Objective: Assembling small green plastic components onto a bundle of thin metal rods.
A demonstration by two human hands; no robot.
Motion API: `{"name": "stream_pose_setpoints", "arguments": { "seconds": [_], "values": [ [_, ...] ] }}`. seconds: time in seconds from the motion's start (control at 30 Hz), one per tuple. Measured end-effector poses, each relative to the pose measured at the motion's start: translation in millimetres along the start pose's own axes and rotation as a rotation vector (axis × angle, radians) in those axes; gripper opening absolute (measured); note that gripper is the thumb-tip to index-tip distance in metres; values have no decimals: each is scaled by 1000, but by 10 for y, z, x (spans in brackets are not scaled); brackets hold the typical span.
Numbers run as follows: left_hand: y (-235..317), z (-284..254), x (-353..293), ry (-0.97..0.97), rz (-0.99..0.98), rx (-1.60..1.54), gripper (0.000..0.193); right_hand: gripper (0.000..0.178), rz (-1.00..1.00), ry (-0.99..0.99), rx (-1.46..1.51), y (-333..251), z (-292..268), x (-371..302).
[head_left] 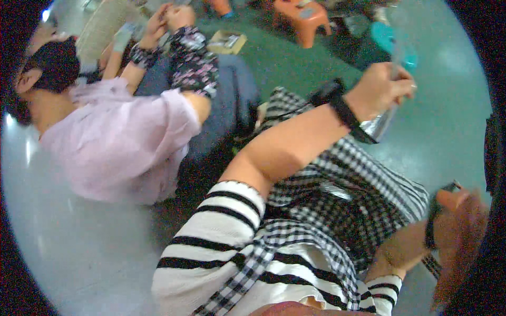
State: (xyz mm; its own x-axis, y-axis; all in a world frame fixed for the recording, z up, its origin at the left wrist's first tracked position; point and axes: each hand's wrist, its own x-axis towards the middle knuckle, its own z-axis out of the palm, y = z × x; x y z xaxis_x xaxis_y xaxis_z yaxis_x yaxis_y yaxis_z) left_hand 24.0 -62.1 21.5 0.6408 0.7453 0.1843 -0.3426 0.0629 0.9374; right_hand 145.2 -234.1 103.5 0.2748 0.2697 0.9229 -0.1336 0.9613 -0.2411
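My left hand (377, 92) reaches out at the upper right, thumb and fingers closed on a long, thin, clear strip (389, 120) that looks like plastic. The strip runs up and down past my fingers, and its upper part fades into blur. A black band circles my left wrist. Low at the right edge is my right hand (461, 221), smeared by motion, also with a black band at the wrist. A small dark, shiny thing (451, 186) shows by its fingertips; I cannot make out whether the hand holds it. My checked apron (342, 205) spreads over my lap.
Close on my left sits another person (126, 142) in a pale pink top, both hands (171, 20) together at the top. Beyond are a shallow yellowish box (226, 42), an orange stool (303, 20) and a turquoise round thing (392, 45) on the green floor (295, 68).
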Motion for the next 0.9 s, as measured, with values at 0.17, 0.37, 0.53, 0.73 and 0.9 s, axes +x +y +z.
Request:
{"name": "stream_pose_setpoints", "arguments": {
  "seconds": [0.17, 0.37, 0.53, 0.73, 0.9],
  "values": [
    [264, -60, -192, 16, 159, 220, 19, 19, 691, 9, 201, 861, -241, -220],
    [391, 129, -322, 66, 95, -348, 14, 14, 875, 277, 136, 874, 75, -246],
    [388, 209, -318, 96, 136, -397, 13, 14, 883, 305, 133, 905, 76, -262],
    [370, 164, -331, 132, 163, -363, 10, 13, 915, 295, 138, 935, 84, -295],
    [365, 173, -325, 147, 211, -354, 7, 13, 922, 304, 165, 946, 94, -313]
  ]
}}
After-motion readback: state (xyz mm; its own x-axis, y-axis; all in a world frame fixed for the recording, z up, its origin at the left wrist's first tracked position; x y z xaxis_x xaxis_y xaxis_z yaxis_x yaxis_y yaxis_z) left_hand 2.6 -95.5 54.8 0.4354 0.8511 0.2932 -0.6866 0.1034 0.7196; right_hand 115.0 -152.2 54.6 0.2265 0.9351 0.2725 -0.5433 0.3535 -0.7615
